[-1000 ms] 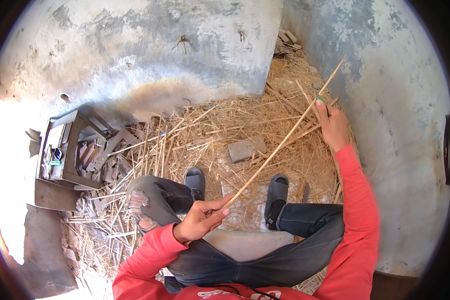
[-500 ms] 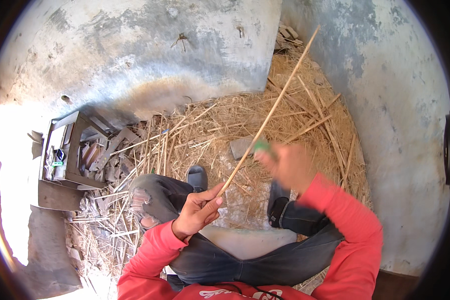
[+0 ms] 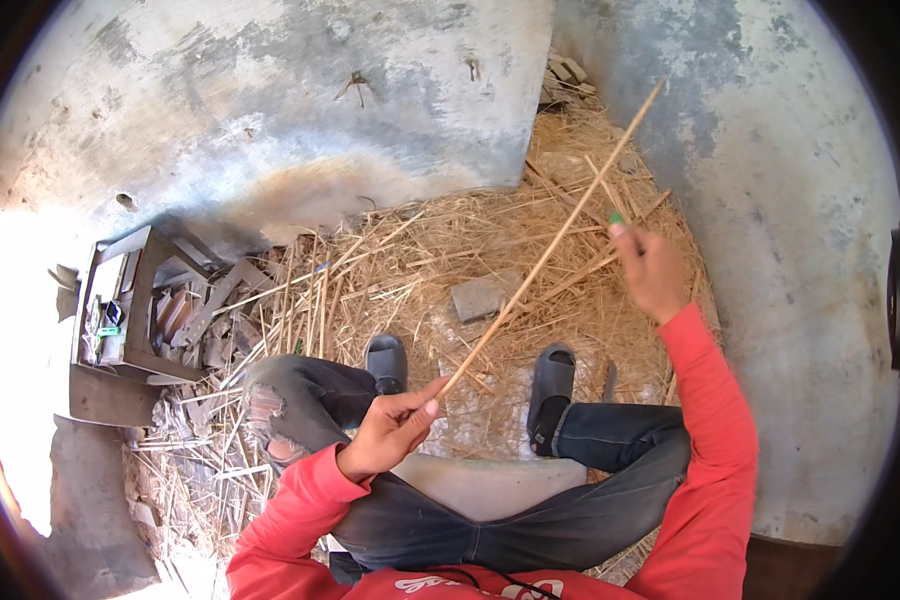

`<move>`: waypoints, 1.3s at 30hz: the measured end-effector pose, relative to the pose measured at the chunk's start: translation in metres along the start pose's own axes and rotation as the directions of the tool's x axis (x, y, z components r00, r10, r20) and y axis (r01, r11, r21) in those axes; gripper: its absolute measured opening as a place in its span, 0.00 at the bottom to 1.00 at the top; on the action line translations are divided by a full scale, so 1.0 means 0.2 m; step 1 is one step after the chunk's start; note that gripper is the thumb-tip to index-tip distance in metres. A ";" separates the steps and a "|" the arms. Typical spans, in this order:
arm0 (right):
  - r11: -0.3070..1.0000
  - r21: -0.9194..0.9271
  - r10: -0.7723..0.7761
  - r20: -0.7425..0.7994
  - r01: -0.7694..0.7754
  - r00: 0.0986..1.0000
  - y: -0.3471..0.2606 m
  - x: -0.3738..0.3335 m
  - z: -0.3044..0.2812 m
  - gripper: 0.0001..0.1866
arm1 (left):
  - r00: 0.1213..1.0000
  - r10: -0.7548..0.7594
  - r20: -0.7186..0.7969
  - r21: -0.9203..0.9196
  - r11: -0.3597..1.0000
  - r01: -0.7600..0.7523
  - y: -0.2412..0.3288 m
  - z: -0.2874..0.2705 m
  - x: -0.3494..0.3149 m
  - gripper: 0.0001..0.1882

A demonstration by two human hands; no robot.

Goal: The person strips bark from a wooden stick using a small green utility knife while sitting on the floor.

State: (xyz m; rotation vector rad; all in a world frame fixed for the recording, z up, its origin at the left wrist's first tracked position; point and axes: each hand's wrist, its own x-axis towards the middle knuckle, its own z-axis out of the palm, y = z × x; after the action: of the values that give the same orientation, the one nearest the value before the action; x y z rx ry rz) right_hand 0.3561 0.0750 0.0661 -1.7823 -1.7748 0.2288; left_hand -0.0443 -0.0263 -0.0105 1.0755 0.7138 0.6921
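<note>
My left hand (image 3: pixel 385 437) is closed around the near end of a long thin wooden stick (image 3: pixel 550 247). The stick slants up and away to the right, its far end in the air near the right wall. To the right of the stick and apart from it, my right hand (image 3: pixel 656 278) is closed, with a small green thing (image 3: pixel 616 218) showing at its fingertips. What kind of thing this is cannot be made out.
Straw-like shavings and loose wood strips (image 3: pixel 610 262) cover the floor. A grey block (image 3: pixel 477 298) lies beyond my slippered feet (image 3: pixel 550 385). At left, a wooden frame (image 3: pixel 142 345) stands by scrap pieces. Worn walls (image 3: pixel 780 200) rise at the back and right.
My right hand has moved right and away from the stick, carrying the green thing. The stick's far end has shifted slightly right and lower, while my left hand keeps its hold.
</note>
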 end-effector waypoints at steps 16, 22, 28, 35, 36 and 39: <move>0.993 -0.019 -0.104 0.323 0.117 0.941 -0.44 -0.26 0.36 0.33 | 0.985 -0.049 -0.166 0.104 0.992 0.067 0.05 0.06 0.05 0.16; 0.921 0.131 -0.389 0.374 0.368 0.842 -0.58 -0.50 0.40 0.31 | 0.996 -0.002 -0.090 0.090 0.996 0.010 0.05 0.06 0.05 0.17; 0.881 0.087 -0.471 0.272 0.466 0.839 -0.52 -0.36 0.44 0.32 | 0.987 0.086 -0.135 0.037 0.996 -0.082 0.10 0.07 0.10 0.18; 0.991 -0.128 0.061 0.113 -0.046 0.992 -0.30 0.02 0.15 0.36 | 0.996 0.058 -0.065 0.131 0.990 -0.050 0.10 0.08 0.05 0.18; 0.987 -0.093 0.135 0.025 -0.133 0.990 -0.22 0.06 0.09 0.37 | 0.997 0.071 -0.044 0.180 0.982 -0.062 0.08 0.08 0.03 0.17; 0.969 -0.242 0.031 -0.070 -0.047 0.997 -0.05 0.10 -0.02 0.37 | 0.995 0.098 -0.021 0.211 0.973 -0.092 0.01 0.07 0.01 0.17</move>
State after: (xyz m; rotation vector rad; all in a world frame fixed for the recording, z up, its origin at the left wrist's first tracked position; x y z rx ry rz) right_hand 0.3526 0.0919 0.0803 -1.9726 -1.7844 -0.0339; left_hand -0.0331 -0.0317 -0.0038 1.3013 0.7788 0.7281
